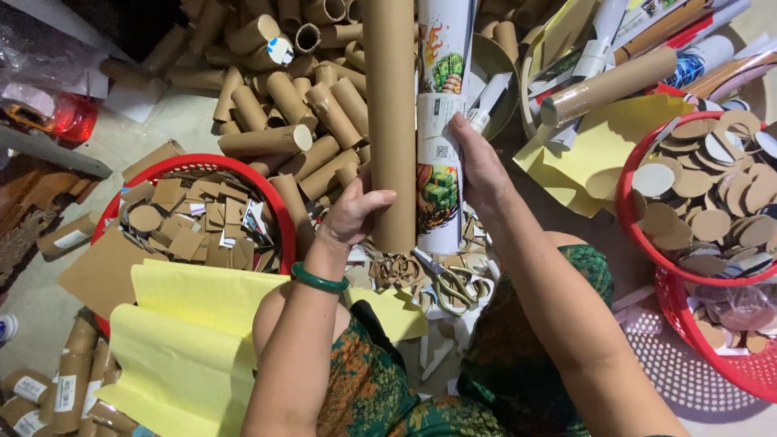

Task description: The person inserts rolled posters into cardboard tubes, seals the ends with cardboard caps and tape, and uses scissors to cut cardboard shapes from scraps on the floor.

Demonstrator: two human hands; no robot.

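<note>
Short brown cardboard tubes (283, 97) litter the pale floor (170, 125) between red plastic baskets (279, 206). Her left hand (352, 214) grasps a long brown cardboard tube (390, 121); her right hand (477, 158) clasps a white tube with a colourful printed label (441, 89).

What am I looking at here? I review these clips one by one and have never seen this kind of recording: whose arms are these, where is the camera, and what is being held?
There is no machine here. The single picture comes from a camera worn on a person's head, looking down at their own two bare hands and lap.

The left hand, with a green bangle on its wrist, has its grip on a long plain cardboard tube. The right hand holds a printed paper-wrapped tube right beside it.

Around them: a heap of short cardboard tubes, a red basket of square cardboard pieces on the left, a red basket of cardboard discs on the right, yellow paper sheets, and scissors by the knees.
</note>
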